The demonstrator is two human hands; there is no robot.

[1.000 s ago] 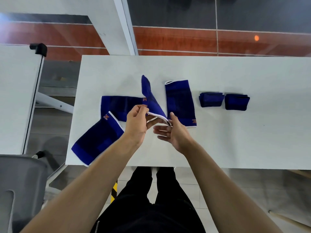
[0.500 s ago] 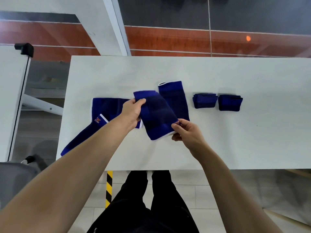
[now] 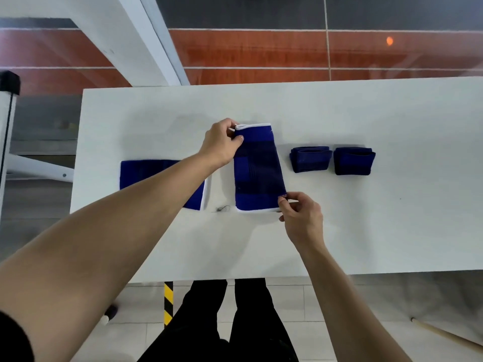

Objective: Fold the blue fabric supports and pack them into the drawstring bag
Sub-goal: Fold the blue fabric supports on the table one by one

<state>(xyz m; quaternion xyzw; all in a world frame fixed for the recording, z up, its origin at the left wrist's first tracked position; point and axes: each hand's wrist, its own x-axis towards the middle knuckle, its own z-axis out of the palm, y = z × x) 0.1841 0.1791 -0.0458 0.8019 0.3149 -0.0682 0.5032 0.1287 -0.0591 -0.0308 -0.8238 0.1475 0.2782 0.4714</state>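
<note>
Since the earlier frame, the blue support [image 3: 257, 169] that was held up over its neighbour is laid flat on the white counter [image 3: 392, 231], lengthwise away from the person, covering the piece that lay there; whether two layers are stacked cannot be told. Its far left corner, at the white trim, is pinched by the left hand [image 3: 222, 145] between thumb and fingers. Its near right corner, by the small orange logo, is pinched by the right hand [image 3: 300, 218] with thumb and forefinger, the other fingers curled loosely.

Just to the left, a second flat support [image 3: 136, 176] is seen lying crosswise, partly hidden under the left forearm, its white-trimmed end facing the held piece with a bare strip of counter between them. A small dark thread [image 3: 222, 209] lies on the counter in that gap, near the front.

To the right of the held piece, two folded supports are set side by side and slightly apart: the nearer folded support [image 3: 310, 159] and the farther folded support [image 3: 354, 161].

No drawstring bag is made out in this view.
</note>
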